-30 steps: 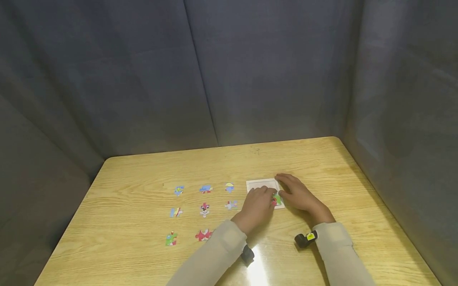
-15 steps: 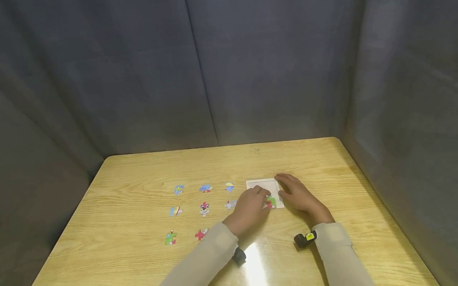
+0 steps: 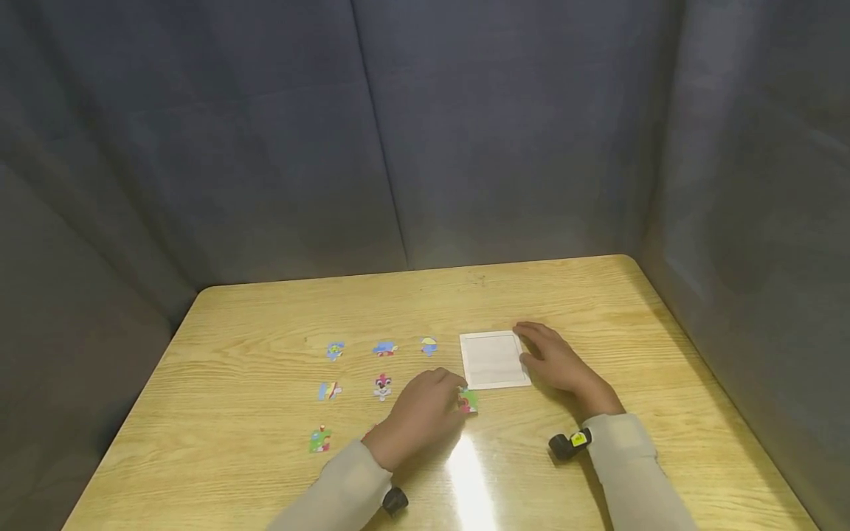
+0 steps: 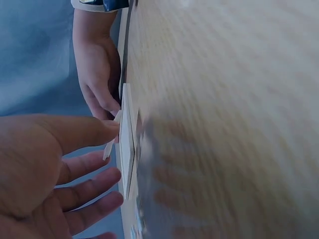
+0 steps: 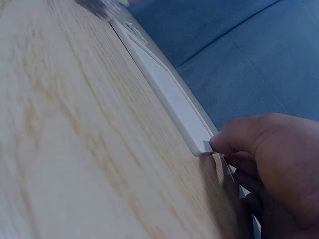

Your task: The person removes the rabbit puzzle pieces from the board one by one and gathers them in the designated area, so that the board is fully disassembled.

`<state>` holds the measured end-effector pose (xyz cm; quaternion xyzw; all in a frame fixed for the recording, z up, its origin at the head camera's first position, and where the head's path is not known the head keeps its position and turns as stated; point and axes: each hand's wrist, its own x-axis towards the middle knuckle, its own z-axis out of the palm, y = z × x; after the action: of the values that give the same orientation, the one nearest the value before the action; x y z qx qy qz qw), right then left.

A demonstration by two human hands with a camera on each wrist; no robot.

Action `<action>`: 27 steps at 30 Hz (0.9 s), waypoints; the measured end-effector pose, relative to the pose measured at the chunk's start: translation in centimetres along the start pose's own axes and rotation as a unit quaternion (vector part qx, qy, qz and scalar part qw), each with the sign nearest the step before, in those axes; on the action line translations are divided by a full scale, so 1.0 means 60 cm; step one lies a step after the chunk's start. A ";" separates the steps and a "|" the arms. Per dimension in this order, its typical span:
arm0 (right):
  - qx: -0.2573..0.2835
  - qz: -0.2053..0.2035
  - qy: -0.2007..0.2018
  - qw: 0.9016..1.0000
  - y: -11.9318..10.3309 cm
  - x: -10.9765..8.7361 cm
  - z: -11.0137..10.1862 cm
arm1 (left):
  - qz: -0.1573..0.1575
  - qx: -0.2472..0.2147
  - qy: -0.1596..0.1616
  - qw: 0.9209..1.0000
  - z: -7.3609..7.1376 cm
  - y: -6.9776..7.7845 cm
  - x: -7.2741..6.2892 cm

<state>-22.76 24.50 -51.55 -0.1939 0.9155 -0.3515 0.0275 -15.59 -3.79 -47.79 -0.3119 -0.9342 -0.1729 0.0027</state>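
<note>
My left hand point(image 3: 425, 405) pinches a green and red jigsaw piece point(image 3: 468, 402) by its left side, just in front of the white puzzle tray point(image 3: 468, 361). Edge-on in the left wrist view, the jigsaw piece point(image 4: 110, 142) shows as a thin pale strip between thumb and index finger, the other fingers spread. Nothing lies inside the tray's square recess. At its right side my right hand point(image 3: 554, 361) rests with relaxed fingers, fingertips at the far corner and thumb at the right rim. The thumb point(image 5: 224, 142) touches the tray corner in the right wrist view.
Several jigsaw pieces lie in loose rows left of the tray, among them a red face piece point(image 3: 381, 386), a blue and yellow piece point(image 3: 429, 345) and a green piece point(image 3: 320, 439). My left forearm covers part of another. Dark curtains point(image 3: 398, 147) surround the wooden table point(image 3: 265, 317).
The left hand has drawn the green and red piece out of the tray, leftward and toward me, past the near rim. My right hand has stayed at the tray's right edge.
</note>
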 end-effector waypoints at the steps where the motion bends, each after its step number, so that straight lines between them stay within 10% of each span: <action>1: -0.001 0.000 0.000 1.000 0.000 0.000 0.000 | -0.002 -0.002 -0.002 1.000 -0.002 -0.002 -0.007; 13: 0.011 0.003 0.000 1.000 0.005 0.000 0.001 | 0.005 0.001 -0.010 1.000 -0.014 -0.025 -0.075; 27: 0.024 -0.006 -0.001 1.000 0.005 -0.001 -0.002 | 0.003 -0.003 -0.028 1.000 -0.030 -0.024 -0.095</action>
<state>-22.83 24.79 -51.63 -0.1987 0.9058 -0.3728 0.0313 -12.01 -8.76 -47.22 -0.3192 -0.9325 -0.1673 -0.0238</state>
